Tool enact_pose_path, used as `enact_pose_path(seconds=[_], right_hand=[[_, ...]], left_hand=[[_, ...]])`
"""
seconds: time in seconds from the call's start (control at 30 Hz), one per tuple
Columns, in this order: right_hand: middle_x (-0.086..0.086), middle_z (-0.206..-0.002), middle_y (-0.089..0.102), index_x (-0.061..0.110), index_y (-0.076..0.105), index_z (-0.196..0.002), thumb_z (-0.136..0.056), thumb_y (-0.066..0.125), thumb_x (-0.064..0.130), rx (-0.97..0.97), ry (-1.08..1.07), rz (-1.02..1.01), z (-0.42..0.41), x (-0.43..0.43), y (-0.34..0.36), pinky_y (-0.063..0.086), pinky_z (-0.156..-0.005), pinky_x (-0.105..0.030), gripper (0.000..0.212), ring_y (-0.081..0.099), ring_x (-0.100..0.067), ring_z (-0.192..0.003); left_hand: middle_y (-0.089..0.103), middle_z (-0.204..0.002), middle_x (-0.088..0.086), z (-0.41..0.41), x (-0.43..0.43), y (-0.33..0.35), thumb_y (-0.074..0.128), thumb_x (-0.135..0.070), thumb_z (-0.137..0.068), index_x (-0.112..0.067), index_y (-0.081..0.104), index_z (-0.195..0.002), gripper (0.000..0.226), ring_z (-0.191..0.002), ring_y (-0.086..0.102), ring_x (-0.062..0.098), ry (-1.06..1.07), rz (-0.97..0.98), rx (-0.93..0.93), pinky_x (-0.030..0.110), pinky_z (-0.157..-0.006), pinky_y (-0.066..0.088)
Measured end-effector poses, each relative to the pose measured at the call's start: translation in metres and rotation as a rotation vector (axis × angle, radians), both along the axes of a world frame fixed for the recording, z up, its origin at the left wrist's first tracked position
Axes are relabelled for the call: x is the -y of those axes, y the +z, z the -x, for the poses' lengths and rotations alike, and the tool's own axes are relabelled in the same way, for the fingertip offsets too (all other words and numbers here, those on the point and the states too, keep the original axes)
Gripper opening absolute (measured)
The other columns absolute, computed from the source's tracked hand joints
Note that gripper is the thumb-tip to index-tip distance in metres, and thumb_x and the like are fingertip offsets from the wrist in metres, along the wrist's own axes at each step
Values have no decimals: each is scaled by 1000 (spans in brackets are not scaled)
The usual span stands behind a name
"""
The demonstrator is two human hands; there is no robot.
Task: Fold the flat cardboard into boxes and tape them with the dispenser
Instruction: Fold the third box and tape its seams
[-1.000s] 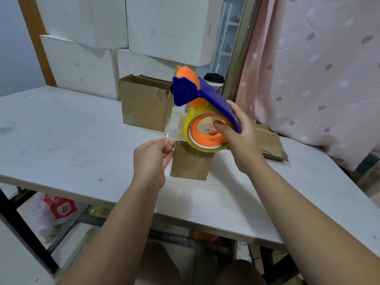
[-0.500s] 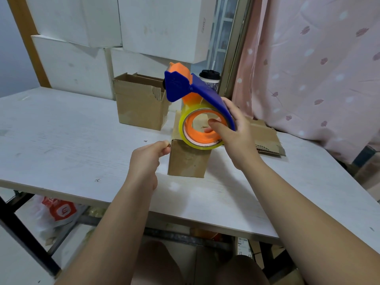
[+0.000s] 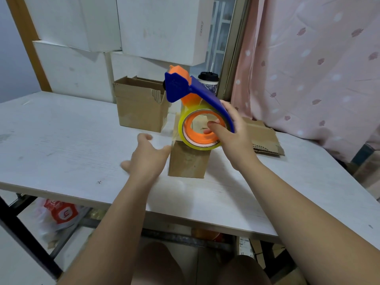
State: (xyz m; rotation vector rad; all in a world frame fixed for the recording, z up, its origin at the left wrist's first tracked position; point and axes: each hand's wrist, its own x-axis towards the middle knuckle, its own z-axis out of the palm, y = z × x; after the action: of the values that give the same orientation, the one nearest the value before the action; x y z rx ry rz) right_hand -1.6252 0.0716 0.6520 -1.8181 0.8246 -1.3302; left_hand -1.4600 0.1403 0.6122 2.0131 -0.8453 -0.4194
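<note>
- White wooden table [image 3: 61,140] carries a small closed brown cardboard box [image 3: 188,161].
- Right hand [image 3: 232,138] grips blue-and-orange tape dispenser [image 3: 191,95] above it, nose toward ten o'clock.
- Left hand [image 3: 147,159], blurred, seemingly spread empty at the box's nine o'clock.

Backdrop and clutter around a white work surface

White wood-grain table [image 3: 61,140] on dark metal legs; stacked white boxes [image 3: 160,27] against the wall behind it, beside an orange-brown wooden post [image 3: 26,44]. Paper cup [image 3: 208,83] with black lid at the table's far edge, next to a window frame [image 3: 234,48]. Pink curtain [image 3: 318,68] with small flower print on the right. Under the table on the left, a white plastic bag [image 3: 59,217] with red print.
</note>
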Motion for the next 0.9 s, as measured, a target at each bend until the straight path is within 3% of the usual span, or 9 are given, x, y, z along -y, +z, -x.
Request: enact_pose_path(seconds=[0.07, 0.17, 0.23, 0.3, 0.4, 0.5, 0.57, 0.7, 0.9], right_hand=[[13, -114, 61, 29, 50, -134, -79, 63, 25, 2, -3, 1, 0, 0, -1, 55, -88, -36, 56, 59, -10, -107], [21, -108, 61, 33, 51, -129, -78, 63, 27, -3, -7, 5, -1, 1, 0, 54, -85, -30, 52, 59, -5, -104], [23, -108, 60, 35, 50, -129, -79, 63, 26, -7, -12, 4, -1, 1, 0, 54, -84, -30, 53, 58, -4, -104], [21, -110, 60, 33, 49, -132, -79, 63, 26, -13, -13, 9, -1, 1, -1, 55, -85, -31, 55, 58, -6, -106], [27, -106, 60, 39, 49, -128, -79, 64, 25, -20, -18, 18, -1, 2, -3, 55, -86, -32, 53, 58, -1, -104], [36, -100, 59, 45, 48, -123, -79, 63, 26, -28, -31, 24, -1, 1, -3, 55, -86, -30, 50, 57, 3, -102], [38, -98, 58, 45, 48, -122, -79, 62, 26, -26, -35, 24, -2, 1, -2, 54, -82, -25, 50, 57, 6, -100], [34, -101, 58, 41, 48, -126, -81, 62, 23, -24, -38, 34, -2, 0, -2, 52, -79, -20, 50, 56, 5, -102], [13, -113, 58, 23, 47, -135, -80, 56, 24, 15, -57, 87, -2, -9, -7, 55, -85, -28, 55, 58, -7, -104]], left_hand=[[53, -71, -8, -8, -5, -4, 58, -31, -89, -32, 43, -124, 38, -68, 45, 9, -26, -51, 148, 37, -84, 27], [66, -108, -6, -1, -15, -11, 51, -18, -95, -28, 59, -120, 28, -88, 54, 5, -85, 332, -48, 21, -79, 43], [63, -110, -23, 16, -22, -11, 46, -22, -99, -32, 62, -118, 27, -96, 56, -5, -143, 547, -108, 5, -73, 42], [58, -100, -39, 33, -27, -11, 43, -31, -99, -41, 58, -116, 25, -99, 54, -16, -216, 621, -123, -1, -68, 42], [55, -116, -27, 41, -29, -25, 51, -30, -96, -28, 52, -133, 37, -113, 53, -2, -214, 504, -92, 6, -82, 41], [56, -132, -7, 33, -29, -33, 58, -29, -92, -19, 51, -136, 45, -122, 52, 11, -196, 332, -10, 17, -89, 38], [53, -137, -4, 30, -27, -28, 63, -33, -89, -20, 49, -137, 52, -124, 49, 12, -188, 369, 66, 24, -94, 40], [61, -126, -7, 35, -18, -12, 61, -30, -90, -21, 54, -134, 45, -116, 54, 7, -214, 535, 168, 24, -95, 46], [70, -109, 1, 35, -11, -7, 44, -34, -96, -16, 66, -120, 37, -98, 63, 15, -129, 518, 296, 36, -87, 54]])
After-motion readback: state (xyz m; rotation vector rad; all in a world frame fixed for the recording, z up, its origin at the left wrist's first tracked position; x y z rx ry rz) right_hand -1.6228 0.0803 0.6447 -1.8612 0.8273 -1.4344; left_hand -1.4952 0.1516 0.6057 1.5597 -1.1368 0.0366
